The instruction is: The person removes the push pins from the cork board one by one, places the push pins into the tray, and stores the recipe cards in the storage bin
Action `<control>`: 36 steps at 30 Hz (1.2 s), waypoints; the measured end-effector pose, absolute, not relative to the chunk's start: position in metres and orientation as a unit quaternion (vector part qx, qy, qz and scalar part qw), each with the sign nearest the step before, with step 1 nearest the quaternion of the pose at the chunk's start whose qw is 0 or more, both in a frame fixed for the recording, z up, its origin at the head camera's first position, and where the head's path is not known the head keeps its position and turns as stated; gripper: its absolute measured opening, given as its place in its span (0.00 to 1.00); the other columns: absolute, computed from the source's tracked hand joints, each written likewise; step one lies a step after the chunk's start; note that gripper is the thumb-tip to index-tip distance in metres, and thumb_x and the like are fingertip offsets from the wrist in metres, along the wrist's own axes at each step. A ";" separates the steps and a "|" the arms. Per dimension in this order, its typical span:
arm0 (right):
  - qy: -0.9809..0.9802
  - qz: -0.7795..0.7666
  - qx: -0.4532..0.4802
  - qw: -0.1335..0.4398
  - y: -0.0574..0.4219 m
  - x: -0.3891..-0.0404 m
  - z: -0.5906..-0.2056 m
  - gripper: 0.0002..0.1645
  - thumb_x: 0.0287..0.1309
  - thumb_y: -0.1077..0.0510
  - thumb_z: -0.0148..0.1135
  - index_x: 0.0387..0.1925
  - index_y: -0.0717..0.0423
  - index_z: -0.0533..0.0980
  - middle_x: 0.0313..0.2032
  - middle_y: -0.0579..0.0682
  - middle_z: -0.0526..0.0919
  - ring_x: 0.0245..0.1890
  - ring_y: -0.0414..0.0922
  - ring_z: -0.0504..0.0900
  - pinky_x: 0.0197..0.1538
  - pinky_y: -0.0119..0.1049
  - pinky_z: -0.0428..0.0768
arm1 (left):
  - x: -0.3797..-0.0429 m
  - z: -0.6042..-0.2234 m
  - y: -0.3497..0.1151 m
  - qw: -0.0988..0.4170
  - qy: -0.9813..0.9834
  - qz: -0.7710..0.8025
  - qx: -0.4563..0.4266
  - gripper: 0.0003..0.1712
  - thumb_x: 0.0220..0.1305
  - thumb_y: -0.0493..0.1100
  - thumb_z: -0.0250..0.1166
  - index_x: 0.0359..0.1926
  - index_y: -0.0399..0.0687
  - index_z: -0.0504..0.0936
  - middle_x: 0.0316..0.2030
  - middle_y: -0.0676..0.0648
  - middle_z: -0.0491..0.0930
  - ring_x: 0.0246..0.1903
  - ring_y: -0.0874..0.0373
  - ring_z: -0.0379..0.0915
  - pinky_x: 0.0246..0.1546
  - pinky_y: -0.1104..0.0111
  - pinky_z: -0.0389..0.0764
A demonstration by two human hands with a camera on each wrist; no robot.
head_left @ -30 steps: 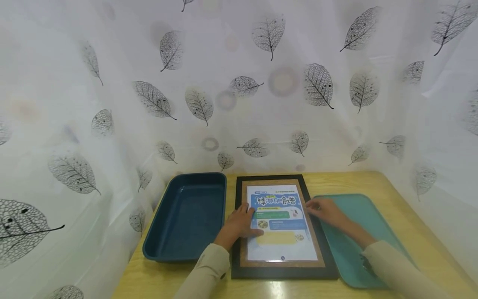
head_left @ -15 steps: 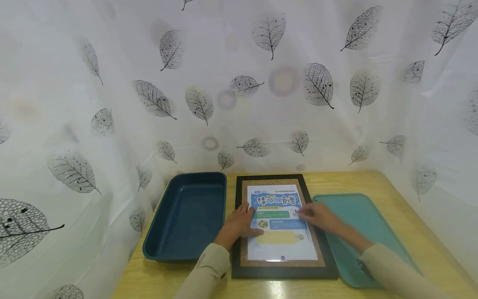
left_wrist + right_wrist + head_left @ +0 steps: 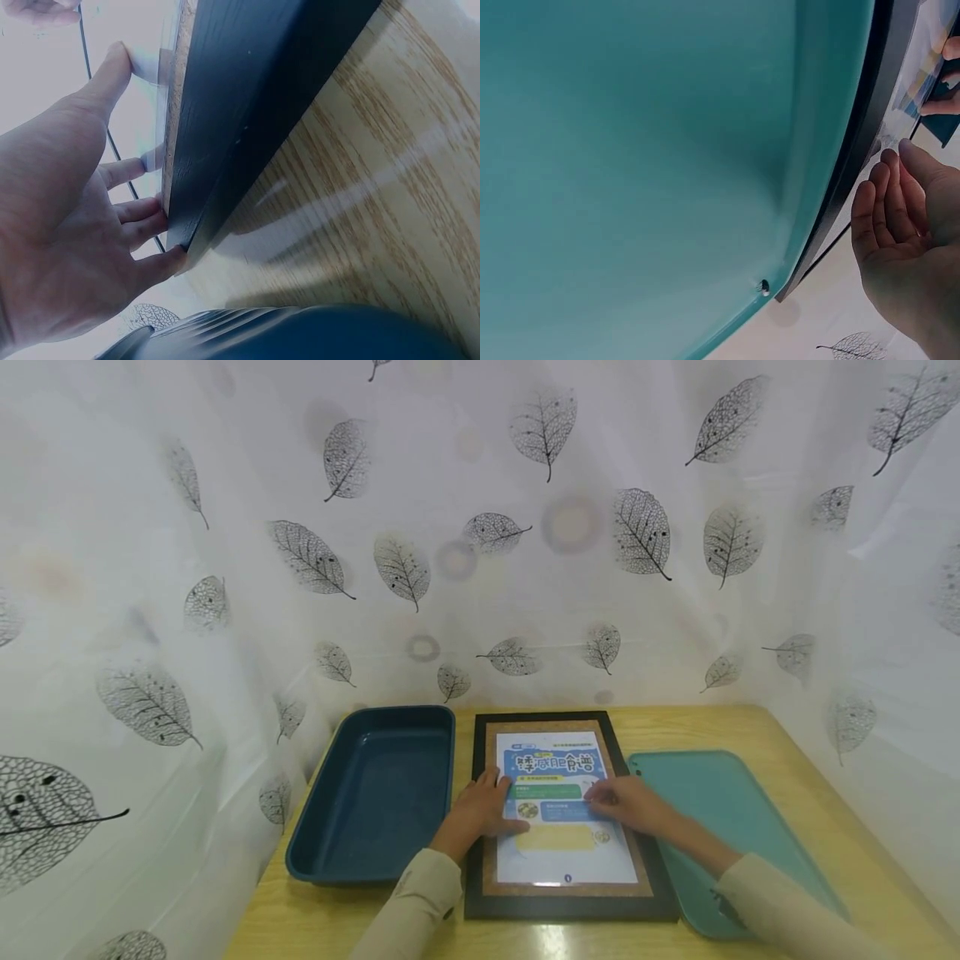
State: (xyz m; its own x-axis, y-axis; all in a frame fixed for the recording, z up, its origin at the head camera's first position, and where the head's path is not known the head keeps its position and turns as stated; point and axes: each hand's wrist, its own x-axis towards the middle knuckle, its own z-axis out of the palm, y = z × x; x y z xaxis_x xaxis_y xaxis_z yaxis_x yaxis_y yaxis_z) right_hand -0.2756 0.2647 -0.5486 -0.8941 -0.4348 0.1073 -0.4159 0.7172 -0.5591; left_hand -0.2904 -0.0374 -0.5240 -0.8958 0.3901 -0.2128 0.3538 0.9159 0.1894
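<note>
A printed sheet [image 3: 567, 864] with Chinese lettering and coloured bars lies on a cork board [image 3: 491, 872] in a black frame [image 3: 570, 907]. My left hand [image 3: 483, 806] rests on the sheet's left side, fingers spread; the left wrist view shows its fingertips along the frame's edge. Over the sheet's right side is my right hand [image 3: 633, 802], thumb and forefinger brought together near the ends of the green and blue bars. In the right wrist view, its other fingers curve inward. Something pale and see-through shows near those fingertips; whether they hold it cannot be made out.
A deep dark-blue tray [image 3: 375, 810] stands left of the frame. To the right, a teal tray [image 3: 738, 810] lies under my right forearm, with a small shiny thing [image 3: 763, 287] in its corner. All rest on a wooden table [image 3: 697, 722]; leaf-patterned curtain [image 3: 480, 602] hangs behind.
My right hand has moved left from the sheet's right edge, inward over the print, and slightly towards me since half a second ago. The left hand has stayed in place.
</note>
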 end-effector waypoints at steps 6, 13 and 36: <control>0.917 -0.308 -0.253 0.015 0.257 -0.272 -0.547 0.09 0.63 0.58 0.72 0.45 0.54 0.86 0.36 0.41 0.88 0.36 0.34 0.84 0.41 0.31 0.85 | -0.291 -0.524 -0.038 0.127 0.970 0.076 0.192 0.57 0.58 0.74 0.70 0.78 0.47 0.64 0.79 0.40 0.57 0.77 0.44 0.55 0.75 0.49 0.62; 0.911 -0.320 -0.259 0.031 0.247 -0.268 -0.547 0.10 0.63 0.57 0.72 0.46 0.55 0.85 0.38 0.42 0.88 0.37 0.34 0.85 0.42 0.30 0.85 | -0.291 -0.524 -0.039 0.123 0.970 0.074 0.196 0.56 0.58 0.74 0.70 0.78 0.48 0.65 0.78 0.40 0.58 0.76 0.44 0.56 0.75 0.49 0.63; 0.889 -0.335 -0.307 0.057 0.219 -0.254 -0.550 0.08 0.61 0.60 0.73 0.43 0.51 0.86 0.37 0.38 0.88 0.38 0.32 0.84 0.44 0.31 0.85 | -0.291 -0.523 -0.039 0.122 0.971 0.072 0.195 0.56 0.59 0.73 0.69 0.78 0.47 0.64 0.79 0.39 0.56 0.78 0.44 0.53 0.75 0.49 0.61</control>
State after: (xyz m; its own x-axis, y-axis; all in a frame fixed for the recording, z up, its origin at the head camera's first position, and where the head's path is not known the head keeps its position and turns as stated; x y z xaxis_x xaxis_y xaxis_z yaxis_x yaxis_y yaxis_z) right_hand -0.2541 0.2191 -0.5498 -0.8053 -0.5837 0.1039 -0.5070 0.5872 -0.6310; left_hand -0.2914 -0.0391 -0.5229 -0.8941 0.3959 -0.2092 0.3607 0.9137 0.1873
